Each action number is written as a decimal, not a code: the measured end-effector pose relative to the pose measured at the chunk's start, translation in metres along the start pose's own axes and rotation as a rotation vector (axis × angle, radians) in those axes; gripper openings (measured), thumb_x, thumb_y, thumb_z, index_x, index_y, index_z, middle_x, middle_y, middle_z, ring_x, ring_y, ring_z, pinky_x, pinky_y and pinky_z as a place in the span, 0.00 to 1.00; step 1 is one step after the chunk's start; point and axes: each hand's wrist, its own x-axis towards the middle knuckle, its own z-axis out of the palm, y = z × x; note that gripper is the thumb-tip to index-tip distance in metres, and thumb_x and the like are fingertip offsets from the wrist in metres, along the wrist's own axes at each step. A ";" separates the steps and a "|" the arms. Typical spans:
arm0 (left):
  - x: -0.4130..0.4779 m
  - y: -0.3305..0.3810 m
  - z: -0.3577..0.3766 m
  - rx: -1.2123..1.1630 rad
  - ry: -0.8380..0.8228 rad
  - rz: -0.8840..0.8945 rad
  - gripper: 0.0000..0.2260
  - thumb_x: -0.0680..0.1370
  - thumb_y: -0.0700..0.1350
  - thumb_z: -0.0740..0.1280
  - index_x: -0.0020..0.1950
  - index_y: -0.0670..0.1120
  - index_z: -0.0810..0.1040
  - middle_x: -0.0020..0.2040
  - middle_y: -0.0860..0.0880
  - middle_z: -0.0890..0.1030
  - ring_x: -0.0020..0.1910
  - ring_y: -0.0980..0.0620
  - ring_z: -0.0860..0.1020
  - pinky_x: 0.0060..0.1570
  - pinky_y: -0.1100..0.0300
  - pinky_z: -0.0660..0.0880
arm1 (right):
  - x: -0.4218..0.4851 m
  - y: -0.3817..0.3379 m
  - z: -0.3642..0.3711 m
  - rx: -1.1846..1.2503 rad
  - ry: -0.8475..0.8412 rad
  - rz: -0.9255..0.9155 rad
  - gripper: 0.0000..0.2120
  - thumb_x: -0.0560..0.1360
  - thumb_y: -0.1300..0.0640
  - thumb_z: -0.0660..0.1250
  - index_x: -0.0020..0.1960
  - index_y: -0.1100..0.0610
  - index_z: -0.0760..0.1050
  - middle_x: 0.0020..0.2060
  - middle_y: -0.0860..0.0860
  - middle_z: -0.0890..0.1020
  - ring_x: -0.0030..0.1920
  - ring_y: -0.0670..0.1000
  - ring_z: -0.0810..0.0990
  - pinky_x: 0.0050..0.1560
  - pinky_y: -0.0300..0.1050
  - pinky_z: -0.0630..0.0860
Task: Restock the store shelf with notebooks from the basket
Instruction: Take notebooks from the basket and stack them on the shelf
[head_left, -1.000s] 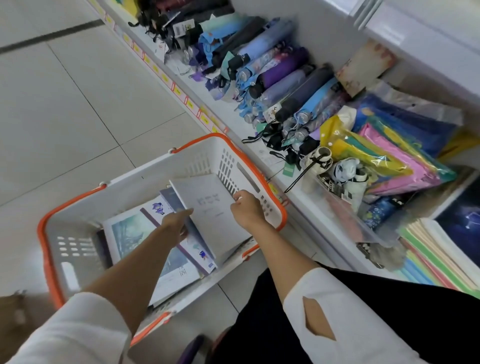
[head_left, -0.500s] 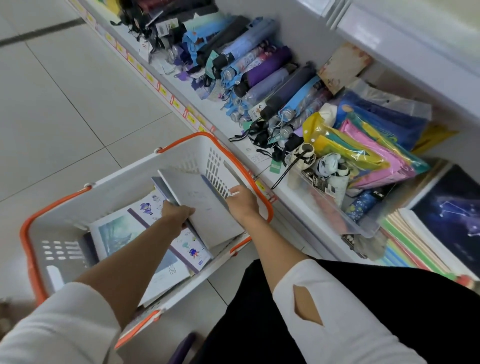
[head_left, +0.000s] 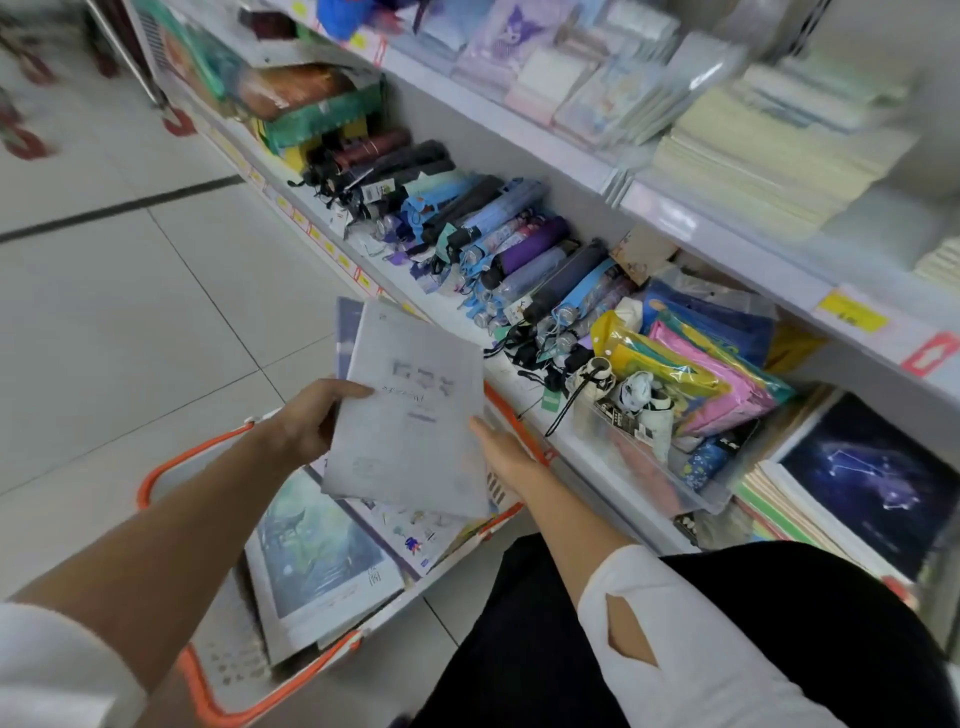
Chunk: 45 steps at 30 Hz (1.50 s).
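Observation:
A small stack of notebooks with a pale grey cover (head_left: 410, 415) on top is lifted above the white basket with an orange rim (head_left: 197, 686). My left hand (head_left: 306, 421) grips the stack's left edge, thumb on the cover. Against its right edge lies my right hand (head_left: 501, 452), fingers hidden beneath. More notebooks lie in the basket, among them one with a blue-green picture cover (head_left: 317, 556). The store shelf (head_left: 587, 452) runs along the right; notebook stacks (head_left: 769, 156) sit on its upper level, and a dark starry notebook (head_left: 872, 483) tops a pile at the lower right.
Folded umbrellas (head_left: 498, 244) fill the lower shelf, with coloured plastic packets (head_left: 701, 364) and a clear bin (head_left: 654, 467) beside them. The tiled floor (head_left: 130, 322) spreads to the left. My black-clad lap (head_left: 727, 639) is at the bottom right.
Both hands have raised the grey-covered notebooks up out of the basket. The view has tilted upward, bringing the upper shelf into sight.

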 end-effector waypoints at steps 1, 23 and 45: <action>-0.008 0.006 0.004 -0.014 -0.018 0.007 0.10 0.76 0.39 0.62 0.45 0.39 0.83 0.40 0.43 0.85 0.36 0.46 0.84 0.38 0.56 0.81 | -0.008 -0.008 -0.003 0.071 0.033 -0.010 0.26 0.74 0.38 0.58 0.60 0.57 0.76 0.56 0.53 0.80 0.55 0.55 0.79 0.60 0.50 0.73; -0.151 0.127 0.234 0.051 -0.283 0.660 0.19 0.78 0.44 0.68 0.67 0.47 0.69 0.57 0.45 0.80 0.47 0.47 0.81 0.36 0.55 0.78 | -0.239 -0.103 -0.235 0.190 0.419 -0.474 0.21 0.74 0.64 0.66 0.67 0.62 0.70 0.59 0.58 0.80 0.55 0.59 0.80 0.46 0.49 0.80; -0.132 0.182 0.522 0.534 -0.376 0.653 0.15 0.81 0.41 0.57 0.63 0.35 0.73 0.53 0.43 0.76 0.48 0.45 0.74 0.48 0.58 0.67 | -0.276 -0.069 -0.492 0.625 1.165 -0.426 0.18 0.68 0.62 0.75 0.55 0.67 0.78 0.55 0.58 0.82 0.50 0.55 0.80 0.51 0.44 0.77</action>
